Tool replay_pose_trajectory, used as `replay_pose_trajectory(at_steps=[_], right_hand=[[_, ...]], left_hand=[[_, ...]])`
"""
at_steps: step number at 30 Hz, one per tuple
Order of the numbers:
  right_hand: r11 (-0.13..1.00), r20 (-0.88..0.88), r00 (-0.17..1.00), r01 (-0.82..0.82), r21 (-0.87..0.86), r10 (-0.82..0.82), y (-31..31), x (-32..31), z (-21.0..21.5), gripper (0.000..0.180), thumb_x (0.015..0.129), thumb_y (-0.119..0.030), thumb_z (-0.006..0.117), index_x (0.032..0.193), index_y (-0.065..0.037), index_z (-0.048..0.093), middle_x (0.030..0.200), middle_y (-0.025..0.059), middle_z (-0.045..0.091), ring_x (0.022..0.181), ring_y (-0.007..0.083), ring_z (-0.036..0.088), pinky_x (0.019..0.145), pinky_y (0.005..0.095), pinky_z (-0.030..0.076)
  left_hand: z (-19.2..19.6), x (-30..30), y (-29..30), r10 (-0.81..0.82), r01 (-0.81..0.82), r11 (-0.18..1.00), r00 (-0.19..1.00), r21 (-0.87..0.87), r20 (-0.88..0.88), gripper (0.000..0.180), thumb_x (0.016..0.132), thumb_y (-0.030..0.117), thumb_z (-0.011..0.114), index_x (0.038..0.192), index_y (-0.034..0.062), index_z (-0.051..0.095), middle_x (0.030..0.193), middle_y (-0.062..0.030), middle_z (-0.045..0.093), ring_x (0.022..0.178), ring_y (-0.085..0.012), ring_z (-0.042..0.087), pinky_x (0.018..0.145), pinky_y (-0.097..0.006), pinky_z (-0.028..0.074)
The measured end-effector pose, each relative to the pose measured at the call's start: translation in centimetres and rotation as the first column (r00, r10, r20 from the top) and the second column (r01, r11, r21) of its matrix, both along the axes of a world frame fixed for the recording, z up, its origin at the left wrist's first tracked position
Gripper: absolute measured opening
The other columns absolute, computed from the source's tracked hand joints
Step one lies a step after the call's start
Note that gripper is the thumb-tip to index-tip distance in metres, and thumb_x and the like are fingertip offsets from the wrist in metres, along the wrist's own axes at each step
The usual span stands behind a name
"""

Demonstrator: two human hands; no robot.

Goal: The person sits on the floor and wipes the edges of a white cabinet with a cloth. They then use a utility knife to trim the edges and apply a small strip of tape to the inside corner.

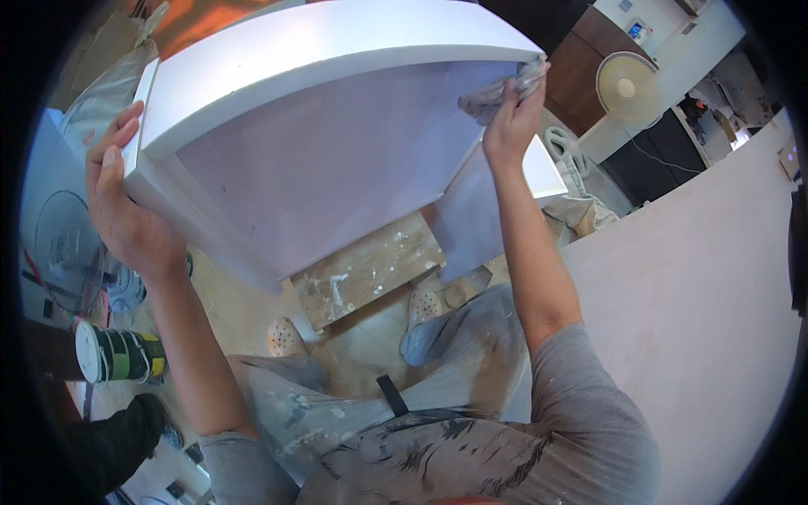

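A white open-fronted cabinet (337,42) fills the upper middle of the head view, its open side toward me. My left hand (130,206) grips its left side panel, with the fingers around the outer edge and the thumb on the front. At the far right corner, my right hand (515,126) is closed around a crumpled grey rag (488,101), which touches the cabinet's edge. Below the cabinet, in front of my feet, is a wooden board (370,269) spattered with white paint.
A green bucket (118,353) stands at the left, near a dark-trousered leg (122,438). A large pale panel (690,295) spreads along the right. Beyond it are a round fan (627,88) with a trailing cord and bundled cloth (585,215).
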State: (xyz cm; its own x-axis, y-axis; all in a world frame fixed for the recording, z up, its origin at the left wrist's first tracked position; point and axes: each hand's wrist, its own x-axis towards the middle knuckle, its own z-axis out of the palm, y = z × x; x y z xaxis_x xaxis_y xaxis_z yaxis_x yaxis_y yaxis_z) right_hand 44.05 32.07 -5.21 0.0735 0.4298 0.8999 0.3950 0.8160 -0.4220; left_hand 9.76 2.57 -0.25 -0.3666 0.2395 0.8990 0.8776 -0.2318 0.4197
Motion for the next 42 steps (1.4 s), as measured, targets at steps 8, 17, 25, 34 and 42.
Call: replay_pose_trajectory(at_steps=[8, 17, 25, 34, 42], right_hand=[[0.827, 0.305, 0.952, 0.203, -0.524, -0.041, -4.2, 1.9, -16.3, 0.055, 0.099, -0.009, 0.058, 0.148, 0.012, 0.045, 0.140, 0.0344, 0.057, 0.129, 0.0522, 0.056, 0.114, 0.0507, 0.043], [0.609, 0.606, 0.762, 0.375, -0.699, 0.227, -8.2, 3.2, -15.1, 0.036, 0.093, -0.012, 0.061, 0.125, -0.002, 0.074, 0.131, 0.0241, 0.070, 0.119, 0.0457, 0.066, 0.105, 0.0502, 0.051], [0.815, 0.695, 0.645, 0.189, -0.548, 0.318, -9.6, -3.3, -22.4, 0.037, 0.087, -0.006, 0.060, 0.120, -0.006, 0.077, 0.138, 0.0164, 0.068, 0.124, 0.0384, 0.062, 0.110, 0.0471, 0.050], [0.739, 0.650, 0.380, -0.158, -0.655, 0.658, -23.2, -15.8, -23.2, 0.029, 0.087, -0.012, 0.065, 0.114, -0.008, 0.078, 0.129, 0.0137, 0.071, 0.115, 0.0415, 0.063, 0.105, 0.0471, 0.053], [0.705, 0.536, 0.569, -0.113, -0.700, 0.624, -11.7, -15.8, -19.7, 0.028, 0.095, -0.022, 0.063, 0.114, -0.009, 0.078, 0.123, 0.0162, 0.069, 0.117, 0.0387, 0.067, 0.102, 0.0470, 0.055]], left_hand=[[-0.5, 0.0, 0.5, -0.129, 0.127, 0.992, 0.987, 0.026, 0.100, 0.048, 0.112, 0.024, 0.027, 0.126, 0.0007, 0.067, 0.138, -0.0186, 0.066, 0.133, -0.0289, 0.060, 0.116, -0.040, 0.047], [-0.6, -0.4, -0.2, -0.117, 0.118, 0.993, 0.990, -0.004, 0.075, 0.048, 0.114, 0.022, 0.023, 0.129, -0.0012, 0.062, 0.145, -0.0227, 0.061, 0.136, -0.0323, 0.060, 0.119, -0.045, 0.049], [-0.1, 0.2, 0.5, -0.321, 0.287, 0.943, 0.915, 0.167, 0.242, 0.049, 0.116, 0.023, 0.026, 0.131, -0.0020, 0.066, 0.141, -0.0205, 0.065, 0.132, -0.0289, 0.062, 0.116, -0.040, 0.048], [0.6, 2.7, 0.5, -0.466, 0.438, 0.859, 0.883, 0.265, 0.050, 0.040, 0.110, 0.028, 0.041, 0.111, -0.0023, 0.067, 0.120, -0.0142, 0.066, 0.117, -0.0226, 0.060, 0.107, -0.034, 0.044], [-0.1, 0.5, 0.9, -0.361, 0.320, 0.913, 0.923, 0.255, 0.134, 0.040, 0.109, 0.030, 0.042, 0.110, -0.0025, 0.065, 0.119, -0.0140, 0.065, 0.115, -0.0221, 0.059, 0.107, -0.034, 0.044]])
